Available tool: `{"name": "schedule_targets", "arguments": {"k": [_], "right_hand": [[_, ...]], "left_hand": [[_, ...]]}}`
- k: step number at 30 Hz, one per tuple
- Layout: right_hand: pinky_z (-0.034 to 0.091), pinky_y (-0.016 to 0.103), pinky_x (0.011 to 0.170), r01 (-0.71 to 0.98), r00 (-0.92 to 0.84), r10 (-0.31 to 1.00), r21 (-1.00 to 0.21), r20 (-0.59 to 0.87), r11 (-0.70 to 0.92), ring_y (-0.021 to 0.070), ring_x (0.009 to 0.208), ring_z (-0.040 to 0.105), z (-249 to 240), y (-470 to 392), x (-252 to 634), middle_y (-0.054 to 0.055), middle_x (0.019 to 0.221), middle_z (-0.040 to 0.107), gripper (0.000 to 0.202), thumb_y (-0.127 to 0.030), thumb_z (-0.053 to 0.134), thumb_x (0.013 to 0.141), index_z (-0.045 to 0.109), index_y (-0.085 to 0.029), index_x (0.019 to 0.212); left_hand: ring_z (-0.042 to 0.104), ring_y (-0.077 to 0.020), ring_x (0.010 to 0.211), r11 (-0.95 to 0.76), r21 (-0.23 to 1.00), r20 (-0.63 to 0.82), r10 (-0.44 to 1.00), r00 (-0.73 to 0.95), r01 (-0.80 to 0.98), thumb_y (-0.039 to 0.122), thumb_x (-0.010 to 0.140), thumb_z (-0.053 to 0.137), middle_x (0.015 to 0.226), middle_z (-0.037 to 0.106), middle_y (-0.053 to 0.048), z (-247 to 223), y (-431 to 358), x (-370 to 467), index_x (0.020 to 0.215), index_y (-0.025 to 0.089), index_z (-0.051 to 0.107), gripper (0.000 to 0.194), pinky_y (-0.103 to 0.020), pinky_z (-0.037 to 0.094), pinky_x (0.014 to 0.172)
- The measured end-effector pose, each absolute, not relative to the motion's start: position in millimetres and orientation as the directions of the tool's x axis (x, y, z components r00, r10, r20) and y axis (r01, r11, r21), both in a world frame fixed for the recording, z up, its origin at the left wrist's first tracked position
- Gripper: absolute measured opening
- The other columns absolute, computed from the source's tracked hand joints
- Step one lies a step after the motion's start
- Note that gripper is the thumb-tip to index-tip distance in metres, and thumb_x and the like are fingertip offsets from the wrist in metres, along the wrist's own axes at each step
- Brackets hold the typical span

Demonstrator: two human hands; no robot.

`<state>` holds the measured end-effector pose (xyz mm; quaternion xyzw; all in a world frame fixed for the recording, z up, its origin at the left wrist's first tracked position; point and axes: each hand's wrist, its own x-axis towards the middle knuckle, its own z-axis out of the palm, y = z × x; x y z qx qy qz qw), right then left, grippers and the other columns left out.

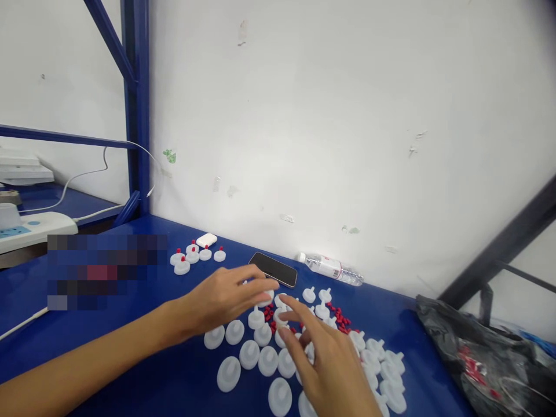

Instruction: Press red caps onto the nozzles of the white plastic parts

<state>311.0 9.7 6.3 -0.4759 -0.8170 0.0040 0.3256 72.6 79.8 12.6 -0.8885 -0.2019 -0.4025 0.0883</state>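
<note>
White plastic nozzle caps [268, 361], round with a short spout, are spread over the blue table. Small red tips [268, 313] lie in loose piles among them. My left hand [234, 295] hovers over the back of the spread, its fingers stretched forward and nothing seen in them; they partly hide a white cap [266, 298]. Lower and to the right is my right hand [324, 359], thumb and forefinger apart, over several white caps. Between those two fingers shows a white cap, seemingly on the table. Farther left stand several caps with red tips fitted [182, 266].
A phone [273, 269] and a clear bottle [330, 267] lie near the wall, with a small white case [207, 240] to their left. A black plastic bag [486, 353] holding red pieces sits at right. A power strip [39, 229] is at left. One patch is blurred out.
</note>
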Motion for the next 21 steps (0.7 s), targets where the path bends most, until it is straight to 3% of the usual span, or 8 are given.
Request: {"name": "schedule_targets", "arguments": {"k": [2,5,9,12,16,21], "right_hand": [[0.049,0.026,0.047,0.790,-0.346,0.764,-0.269,0.545,0.550,0.0172,0.053,0.071,2,9,302,-0.003,0.086,0.080,0.038,-0.048,0.046,0.104,0.058,-0.032,0.136],[0.044,0.029,0.042,0.815,-0.366,0.720,-0.170,0.590,0.554,0.0198,0.044,0.068,-1,9,296,-0.005,0.066,0.075,0.031,-0.050,0.050,0.102,0.067,-0.029,0.118],[0.043,0.028,0.040,0.792,-0.340,0.654,-0.168,0.676,0.586,0.0178,0.042,0.066,1,8,295,-0.005,0.066,0.074,0.032,-0.049,0.052,0.101,0.067,-0.026,0.118],[0.046,0.026,0.043,0.782,-0.284,0.665,-0.235,0.690,0.577,0.0158,0.045,0.066,4,6,294,-0.002,0.079,0.076,0.032,-0.047,0.052,0.101,0.066,-0.027,0.122],[0.048,0.027,0.046,0.810,-0.332,0.695,-0.185,0.637,0.557,0.0161,0.053,0.067,4,7,296,0.004,0.103,0.074,0.028,-0.040,0.046,0.103,0.064,-0.026,0.118],[0.053,0.028,0.050,0.807,-0.370,0.740,-0.200,0.562,0.556,0.0151,0.056,0.067,0,11,300,0.003,0.107,0.072,0.039,-0.051,0.042,0.105,0.061,-0.026,0.129]], "left_hand": [[0.067,-0.0121,0.083,-0.918,-0.016,0.767,0.243,0.594,0.396,0.025,0.105,0.052,0.104,0.070,-0.005,8,69,81,0.132,0.022,0.057,0.027,-0.021,0.051,0.064],[0.067,-0.0135,0.086,-0.951,0.059,0.807,0.225,0.546,0.304,0.024,0.102,0.059,0.105,0.071,-0.005,3,57,91,0.133,0.023,0.056,0.031,-0.022,0.054,0.072],[0.066,-0.0135,0.087,-0.935,0.315,0.833,0.355,0.424,0.165,0.029,0.095,0.070,0.110,0.066,-0.006,3,49,97,0.132,0.025,0.057,0.039,-0.017,0.056,0.065],[0.067,-0.0170,0.096,-0.867,0.457,0.747,0.494,0.444,0.197,0.034,0.089,0.077,0.124,0.060,-0.007,4,46,98,0.140,0.030,0.052,0.057,-0.019,0.060,0.067],[0.068,-0.0226,0.109,-0.891,0.386,0.745,0.454,0.489,0.239,0.035,0.093,0.073,0.125,0.067,-0.009,-1,50,99,0.141,0.026,0.051,0.054,-0.031,0.062,0.090],[0.074,-0.0207,0.103,-0.944,0.206,0.773,0.318,0.550,0.256,0.040,0.097,0.065,0.125,0.072,-0.010,-10,64,95,0.146,0.023,0.048,0.054,-0.027,0.062,0.086]]}}
